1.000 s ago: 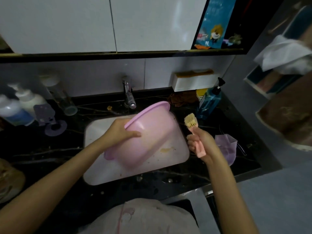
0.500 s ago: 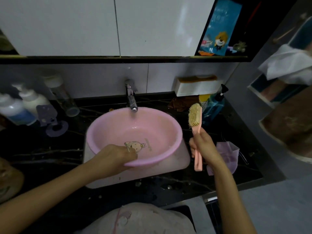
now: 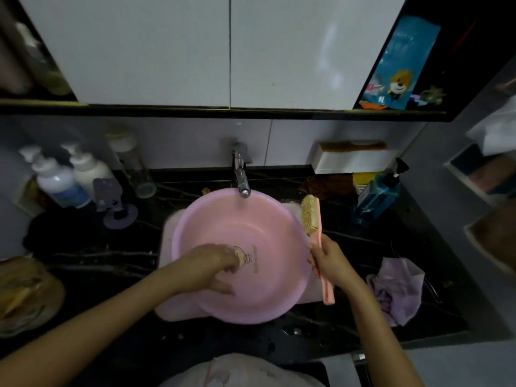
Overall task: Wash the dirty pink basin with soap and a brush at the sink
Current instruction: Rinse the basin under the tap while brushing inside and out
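Observation:
The pink basin [image 3: 265, 219] sits upright in the white sink [image 3: 167, 236], its far rim under the faucet [image 3: 241, 178]. A small cartoon print shows on its bottom. My left hand [image 3: 209, 265] reaches inside the basin with fingers spread, resting on the bottom beside the print and holding nothing. My right hand [image 3: 331, 259] grips the pink handle of a brush [image 3: 310, 213] just outside the basin's right rim. The brush stands upright with its tan bristles facing the basin.
A blue pump soap bottle [image 3: 377, 195] stands at the back right, near a white box [image 3: 351, 160]. A crumpled purple cloth [image 3: 396, 291] lies right of the sink. White pump bottles [image 3: 60, 182], a clear bottle [image 3: 134, 169] and a purple holder [image 3: 111, 196] crowd the left counter.
The basin went from tilted on its side to upright in the sink. My left hand left the near rim and moved inside it. The brush turned upright beside the right rim.

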`<action>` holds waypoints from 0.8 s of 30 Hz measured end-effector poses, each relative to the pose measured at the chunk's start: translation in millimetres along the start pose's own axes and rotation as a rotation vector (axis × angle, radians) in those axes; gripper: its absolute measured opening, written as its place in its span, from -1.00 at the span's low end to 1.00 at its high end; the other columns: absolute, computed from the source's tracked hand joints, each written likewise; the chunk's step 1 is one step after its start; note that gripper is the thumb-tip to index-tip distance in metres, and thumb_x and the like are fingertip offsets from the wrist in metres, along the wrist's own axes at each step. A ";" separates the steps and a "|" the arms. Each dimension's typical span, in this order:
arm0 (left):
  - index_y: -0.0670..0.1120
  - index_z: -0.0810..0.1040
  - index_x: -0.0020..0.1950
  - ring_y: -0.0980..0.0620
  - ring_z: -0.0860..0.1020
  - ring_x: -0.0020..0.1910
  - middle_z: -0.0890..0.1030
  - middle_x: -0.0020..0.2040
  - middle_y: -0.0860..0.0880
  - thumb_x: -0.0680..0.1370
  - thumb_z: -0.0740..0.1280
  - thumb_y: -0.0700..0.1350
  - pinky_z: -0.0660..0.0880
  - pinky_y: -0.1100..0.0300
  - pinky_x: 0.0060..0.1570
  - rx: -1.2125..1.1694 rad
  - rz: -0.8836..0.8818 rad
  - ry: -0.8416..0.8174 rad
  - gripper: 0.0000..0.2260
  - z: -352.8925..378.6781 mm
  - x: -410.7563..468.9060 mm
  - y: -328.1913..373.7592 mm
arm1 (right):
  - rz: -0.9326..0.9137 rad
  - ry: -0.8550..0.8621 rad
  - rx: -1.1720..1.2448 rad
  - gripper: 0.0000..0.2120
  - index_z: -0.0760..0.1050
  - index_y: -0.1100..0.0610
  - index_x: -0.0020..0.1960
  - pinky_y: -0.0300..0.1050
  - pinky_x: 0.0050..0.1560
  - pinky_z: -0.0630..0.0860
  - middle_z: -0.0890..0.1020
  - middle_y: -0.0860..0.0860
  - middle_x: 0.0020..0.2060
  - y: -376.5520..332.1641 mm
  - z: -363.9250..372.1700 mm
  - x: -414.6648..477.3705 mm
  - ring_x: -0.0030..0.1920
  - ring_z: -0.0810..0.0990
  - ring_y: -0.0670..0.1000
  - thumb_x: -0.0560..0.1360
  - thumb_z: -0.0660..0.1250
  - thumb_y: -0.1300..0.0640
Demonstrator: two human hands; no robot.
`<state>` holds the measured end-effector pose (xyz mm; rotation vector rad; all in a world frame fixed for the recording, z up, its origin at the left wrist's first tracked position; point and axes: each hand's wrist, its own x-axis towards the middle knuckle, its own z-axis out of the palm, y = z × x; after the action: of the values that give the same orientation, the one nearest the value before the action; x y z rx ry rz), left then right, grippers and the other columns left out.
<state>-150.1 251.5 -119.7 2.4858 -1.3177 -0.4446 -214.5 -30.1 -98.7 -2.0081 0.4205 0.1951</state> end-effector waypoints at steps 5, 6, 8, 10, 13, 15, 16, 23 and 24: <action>-0.03 0.52 0.14 0.07 0.51 -0.04 0.48 0.04 0.07 0.48 0.37 -0.05 0.40 0.21 -0.15 -0.065 -0.318 0.586 -0.75 -78.1 58.5 -13.2 | -0.062 0.096 -0.005 -0.73 0.43 0.12 0.28 -0.32 -0.34 0.39 0.56 -0.07 -0.25 -22.8 -1.0 26.4 -0.29 0.51 -0.15 0.62 0.14 0.13; -0.04 0.48 0.23 0.01 0.52 0.02 0.47 0.13 0.02 0.48 0.38 -0.03 0.42 0.18 -0.12 -0.034 -0.386 0.611 -0.66 -87.7 68.0 -17.1 | -0.072 0.082 -0.035 -0.72 0.43 0.13 0.29 -0.33 -0.36 0.38 0.56 -0.07 -0.26 -26.9 2.0 29.7 -0.31 0.51 -0.15 0.62 0.14 0.15; -0.06 0.38 0.36 -0.07 0.50 0.15 0.43 0.28 -0.07 0.47 0.39 0.03 0.45 0.09 -0.09 0.054 -0.470 0.572 -0.51 -105.7 98.4 -30.7 | -0.092 0.073 -0.064 -0.75 0.46 0.15 0.25 -0.34 -0.37 0.39 0.56 -0.07 -0.27 -35.8 2.2 42.1 -0.32 0.51 -0.15 0.61 0.14 0.17; -0.07 0.37 0.36 -0.10 0.49 0.17 0.43 0.28 -0.10 0.49 0.36 0.06 0.45 0.08 -0.11 0.164 -0.497 0.493 -0.51 -114.3 120.8 -40.9 | -0.130 0.072 -0.052 -0.81 0.46 0.06 0.18 -0.39 -0.37 0.37 0.55 -0.10 -0.28 -46.4 4.4 48.8 -0.31 0.51 -0.18 0.61 0.14 0.17; -0.11 0.51 0.13 -0.09 0.54 0.03 0.53 0.11 -0.09 0.52 0.31 0.05 0.35 0.15 -0.25 0.334 -0.462 0.485 -0.70 -121.3 143.6 -47.9 | -0.142 0.078 -0.005 -0.85 0.43 -0.02 0.01 -0.44 -0.43 0.36 0.54 -0.08 -0.32 -57.8 5.3 59.7 -0.35 0.50 -0.17 0.61 0.14 0.18; -0.14 0.53 0.08 -0.12 0.55 0.00 0.55 0.07 -0.11 0.52 0.29 0.01 0.30 0.16 -0.27 0.406 -0.460 0.456 -0.75 -122.1 149.2 -46.6 | -0.134 0.080 0.004 -0.82 0.43 -0.03 -0.07 -0.44 -0.48 0.34 0.52 -0.07 -0.35 -60.0 4.8 60.2 -0.38 0.48 -0.17 0.62 0.13 0.18; -0.15 0.55 0.06 -0.14 0.56 -0.03 0.56 0.05 -0.12 0.52 0.30 -0.02 0.29 0.16 -0.29 0.423 -0.464 0.446 -0.76 -122.3 153.3 -48.7 | -0.121 0.078 0.007 -0.83 0.43 -0.03 -0.07 -0.44 -0.50 0.33 0.51 -0.07 -0.37 -59.0 5.0 62.2 -0.41 0.47 -0.19 0.62 0.13 0.18; -0.06 0.52 -0.55 0.02 0.36 -0.69 0.46 -0.55 -0.01 -0.03 0.61 -0.09 0.03 0.43 -0.49 0.654 -0.298 0.450 -0.72 -123.4 165.0 -59.3 | -0.048 0.021 0.026 -0.82 0.46 -0.01 -0.08 -0.34 -0.53 0.30 0.50 -0.02 -0.44 -40.1 5.3 63.2 -0.53 0.41 -0.18 0.62 0.13 0.13; -0.06 0.51 -0.55 0.02 0.35 -0.70 0.45 -0.55 -0.01 -0.03 0.60 -0.11 0.05 0.43 -0.48 0.662 -0.273 0.446 -0.72 -122.3 164.4 -60.6 | -0.045 0.014 0.033 -0.80 0.47 -0.01 -0.10 -0.34 -0.54 0.30 0.50 -0.01 -0.44 -38.9 6.1 62.6 -0.55 0.40 -0.19 0.62 0.12 0.16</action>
<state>31.7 160.4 -54.2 3.0456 -1.0535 0.5692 -141.7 -21.8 -88.9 -1.9857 0.3853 0.1451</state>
